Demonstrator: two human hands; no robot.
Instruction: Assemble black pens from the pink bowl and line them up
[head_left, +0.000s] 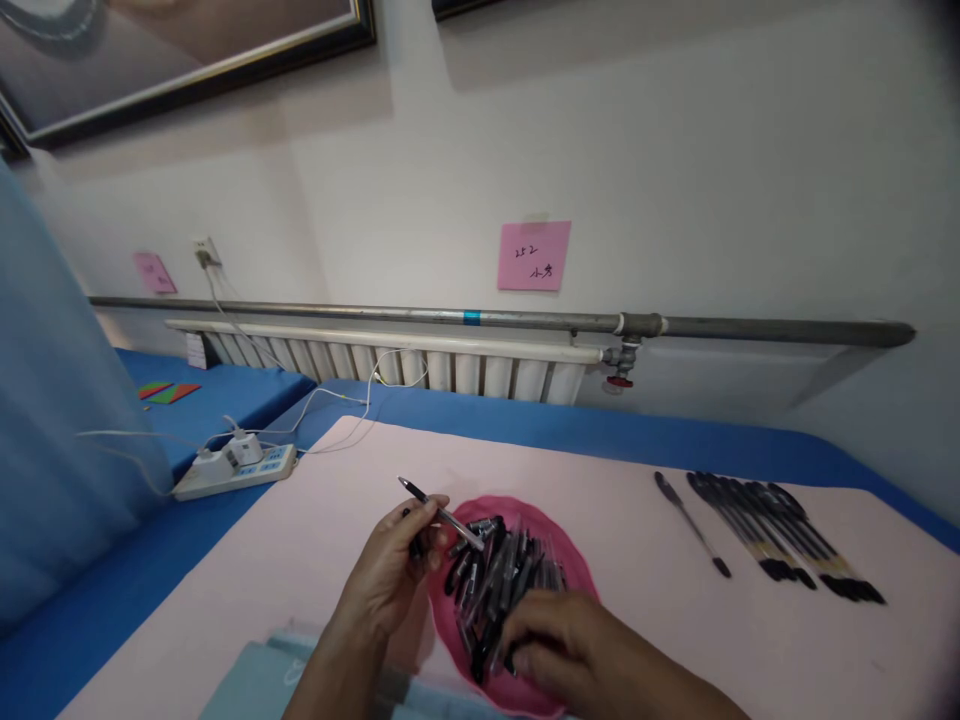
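Note:
My left hand [401, 560] is closed, with a clear-barrelled pen [450, 523] pinched between thumb and fingertips. Its dark tip end points up and to the left, and the other end reaches over the pink bowl [574, 550]. Something small and black also shows among the curled fingers. The bowl holds a heap of pen parts [499, 580], clear tubes and black pieces among them. At the bowl's near right side my right hand [559, 645] dips in with fingers curled together; a dark bit shows at the fingertips, too blurred to name.
Several capped pens [780, 535] lie in a row on the pink sheet [622, 520] at right, with a single pen [691, 525] beside them. Light blue cloth [259, 680] lies near my left forearm. A power strip [240, 472] with cables sits left; a radiator [465, 372] lines the wall.

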